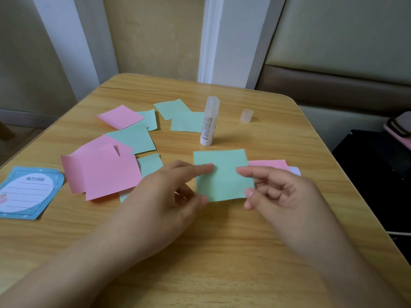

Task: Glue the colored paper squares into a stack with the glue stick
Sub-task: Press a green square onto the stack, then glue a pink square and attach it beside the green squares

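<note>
Left hand: index finger is lying stretched out on the left side of the green square, thumb is sitting at its lower left corner, so it's kinda pinching that edge; other fingers are curling loosely underneath.
Right hand: index fingertip is pressing on the right half of the same square and the thumb is touching its lower right corner, rest of the fingers are bending inward.
Green square: it's sitting in the middle of the table, covering most of a pink square with a pale lilac corner peeking out on the right.
Glue stick: it's standing upright just behind the green square, cap off.
Cap: it's sitting to the right of the stick, apart from it.
Loose squares: pink and green ones are lying scattered and overlapping on the left side.
Blue card: it's lying at the left table edge.
</note>
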### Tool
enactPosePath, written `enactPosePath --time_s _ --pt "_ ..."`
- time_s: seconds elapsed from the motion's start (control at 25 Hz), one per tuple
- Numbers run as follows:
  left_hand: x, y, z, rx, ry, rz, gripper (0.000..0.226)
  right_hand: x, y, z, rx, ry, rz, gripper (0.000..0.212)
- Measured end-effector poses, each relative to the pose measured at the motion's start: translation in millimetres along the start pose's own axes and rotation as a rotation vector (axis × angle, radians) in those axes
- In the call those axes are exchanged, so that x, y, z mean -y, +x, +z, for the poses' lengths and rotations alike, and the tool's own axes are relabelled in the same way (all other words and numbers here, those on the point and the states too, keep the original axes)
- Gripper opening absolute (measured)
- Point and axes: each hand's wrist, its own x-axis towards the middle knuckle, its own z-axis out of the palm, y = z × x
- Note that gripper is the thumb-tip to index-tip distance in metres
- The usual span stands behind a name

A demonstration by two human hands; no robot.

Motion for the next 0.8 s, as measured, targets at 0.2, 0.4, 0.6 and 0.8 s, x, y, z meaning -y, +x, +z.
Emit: enactPosePath --time_s 0.2,0.4,0.6,0.8 --pt "7.7 0.4 -26.1 -0.171 0.22 -0.033 0.04 -7.3 13.0 -37.6 -0.207 -0.098 0.044 0.031" --pt "23.9 -3.5 -35.7 -0.197 0.467 -0.186 0.033 -27.1 18.6 -36.6 -0.247 -0.558 0.106 0.028" --pt "29.1 -6.7 -43.5 -0.166 0.431 -0.209 0.032 -25.5 18.0 -27.1 -0.188 -0.773 0.183 0.033" --pt "33.6 -7.1 -62.5 -0.085 0.523 -0.285 0.045 14.0 7.9 1.4 -0.173 -0.711 -0.081 0.033"
